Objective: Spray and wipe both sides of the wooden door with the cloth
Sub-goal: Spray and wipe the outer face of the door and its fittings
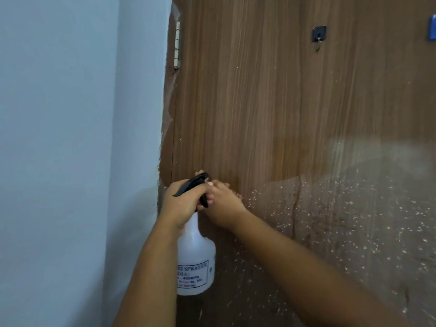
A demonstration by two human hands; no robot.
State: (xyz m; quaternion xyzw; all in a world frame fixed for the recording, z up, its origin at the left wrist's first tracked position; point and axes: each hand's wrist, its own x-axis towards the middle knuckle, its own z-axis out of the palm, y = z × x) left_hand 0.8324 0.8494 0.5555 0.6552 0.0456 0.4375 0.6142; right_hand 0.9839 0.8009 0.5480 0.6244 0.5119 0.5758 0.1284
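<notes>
The wooden door fills the right of the view. Its lower right part is speckled with white spray droplets, and a pale mist hangs at the right. My left hand grips the neck of a translucent white spray bottle with a black trigger head, held close to the door near its hinge side. My right hand is at the trigger, fingers curled round the front of the spray head. No cloth is in view.
A pale blue wall stands at the left, meeting the door frame. A metal hinge sits on the door's left edge up high. A small dark hook is on the door, and a blue object shows at the right edge.
</notes>
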